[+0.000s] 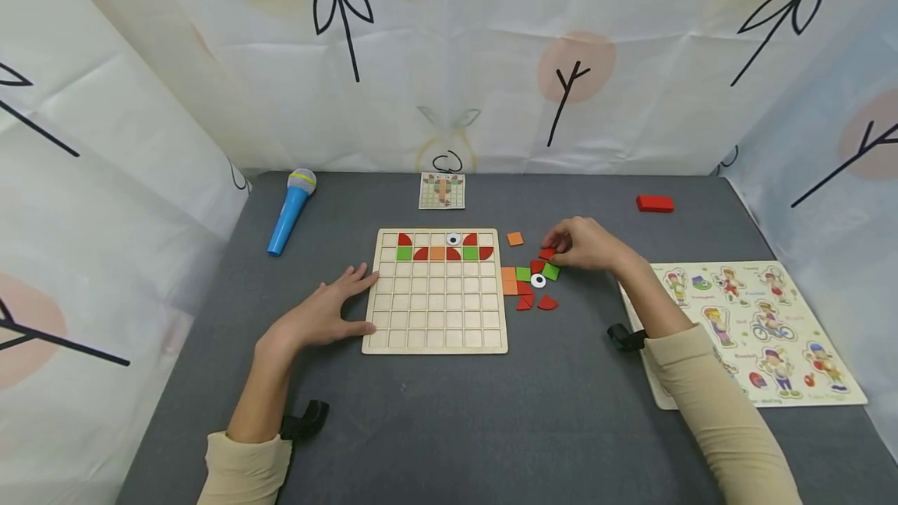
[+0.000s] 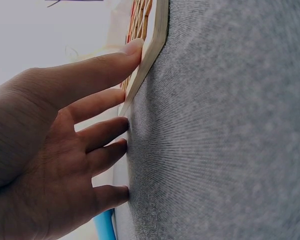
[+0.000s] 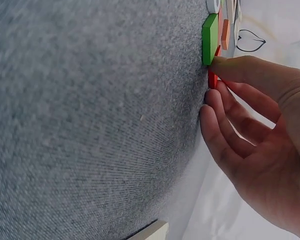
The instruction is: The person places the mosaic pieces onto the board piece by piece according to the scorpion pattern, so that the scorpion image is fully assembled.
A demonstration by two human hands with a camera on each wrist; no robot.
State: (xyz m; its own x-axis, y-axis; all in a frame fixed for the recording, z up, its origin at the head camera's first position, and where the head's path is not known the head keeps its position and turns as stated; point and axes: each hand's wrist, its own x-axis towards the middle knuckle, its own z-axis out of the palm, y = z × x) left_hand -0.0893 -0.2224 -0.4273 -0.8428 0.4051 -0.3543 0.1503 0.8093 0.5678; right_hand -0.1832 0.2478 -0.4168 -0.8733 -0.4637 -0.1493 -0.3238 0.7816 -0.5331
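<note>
Three cloth walls: white, printed with black leaf stems, filling the top, left and right of the frame.
Grey table: spreads across the middle and bottom.
Picture board: at the lower right, cream with coloured figures, partly hidden by the right forearm.
Grid board: lies flat at the frame's centre, its squares pale and mostly bare.
Left hand: left of centre, fingers spread and fairly straight, thumb and fingertips touching the grid board's left edge.
Right hand: right of centre, thumb and fingers pinching a red piece at the far side of the loose group.
Microphone: upper left of the table, blue handle, grey head ringed with yellow.
Pattern card: upper centre, against the back cloth.
Red block: upper right of the table.
Set pieces: red, green, orange and one white disc with a black centre, filling cells in the grid board's top two rows.
Loose pieces: just right of the grid board, orange, green and red, with another white disc among them.
</note>
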